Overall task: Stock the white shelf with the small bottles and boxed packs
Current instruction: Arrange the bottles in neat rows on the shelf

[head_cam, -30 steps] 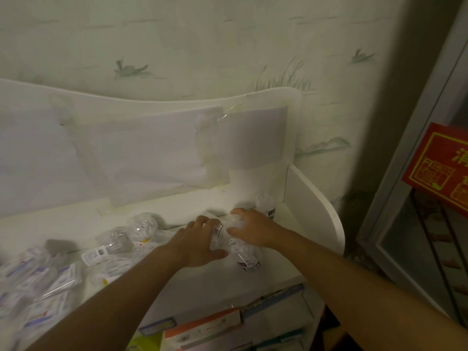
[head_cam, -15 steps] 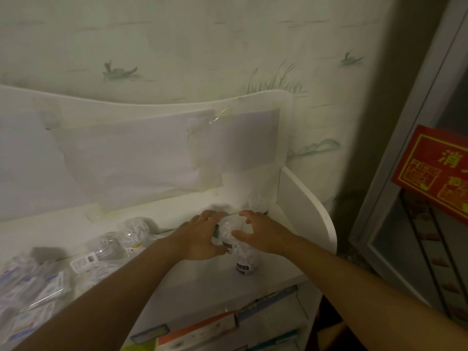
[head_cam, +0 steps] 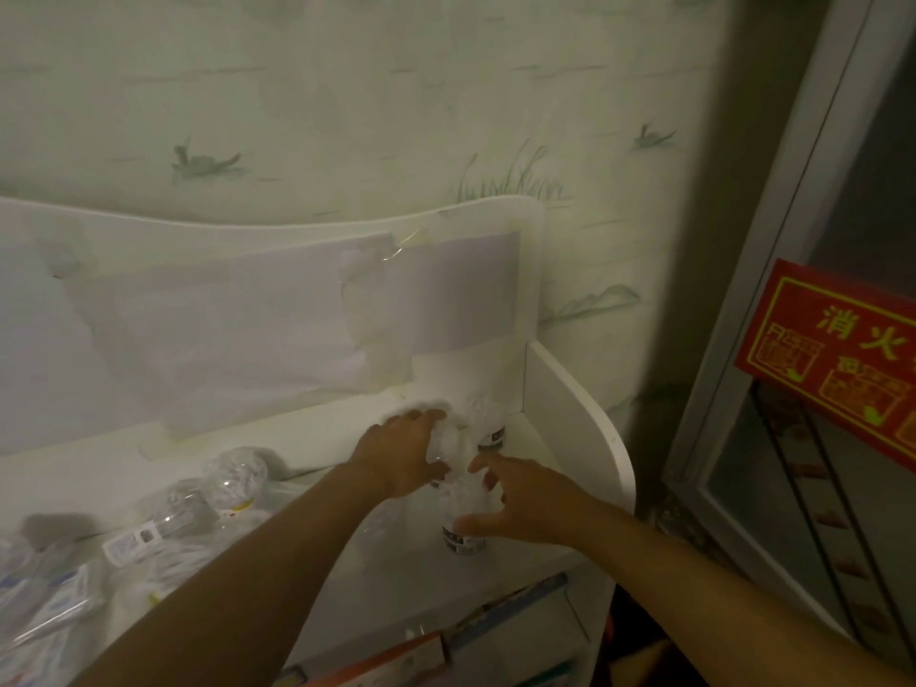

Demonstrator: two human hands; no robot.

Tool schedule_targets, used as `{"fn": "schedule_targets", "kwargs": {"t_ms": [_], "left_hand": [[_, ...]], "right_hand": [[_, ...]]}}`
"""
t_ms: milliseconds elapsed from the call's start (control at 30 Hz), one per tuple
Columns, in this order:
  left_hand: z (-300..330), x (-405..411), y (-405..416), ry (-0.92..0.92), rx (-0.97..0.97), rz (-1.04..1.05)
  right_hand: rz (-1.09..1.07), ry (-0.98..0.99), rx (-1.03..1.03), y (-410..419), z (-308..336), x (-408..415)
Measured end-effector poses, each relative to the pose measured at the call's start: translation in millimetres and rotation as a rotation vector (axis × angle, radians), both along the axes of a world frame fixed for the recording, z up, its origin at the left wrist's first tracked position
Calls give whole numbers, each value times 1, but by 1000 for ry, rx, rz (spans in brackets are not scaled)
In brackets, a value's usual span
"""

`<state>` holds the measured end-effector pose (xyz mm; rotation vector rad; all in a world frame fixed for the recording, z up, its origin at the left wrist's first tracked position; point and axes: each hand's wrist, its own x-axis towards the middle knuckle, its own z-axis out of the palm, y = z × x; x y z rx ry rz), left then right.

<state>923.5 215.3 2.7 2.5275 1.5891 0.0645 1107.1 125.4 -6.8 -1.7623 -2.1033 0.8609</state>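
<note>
Single head-worn view, looking forward and down, close over white shelf (head_cam: 570,389) top, wallpapered wall behind

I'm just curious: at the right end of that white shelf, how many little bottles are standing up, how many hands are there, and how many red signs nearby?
Bottles standing: 3 (back bottle, middle bottle, front bottle)
Hands: 2 (left hand holds the middle bottle, right hand is by the front bottle)
Red sign: 1
Total: 6
</note>
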Motion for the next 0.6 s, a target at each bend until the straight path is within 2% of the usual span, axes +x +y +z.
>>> {"fn": "schedule_targets", "kwargs": {"t_ms": [233,600], "left_hand": [[-8,15,17,-50,12,124],[-1,3,29,52,79,81]], "right_hand": [[8,-41,-29,-3,-8,6],[47,17,18,-3,-7,1]]}}
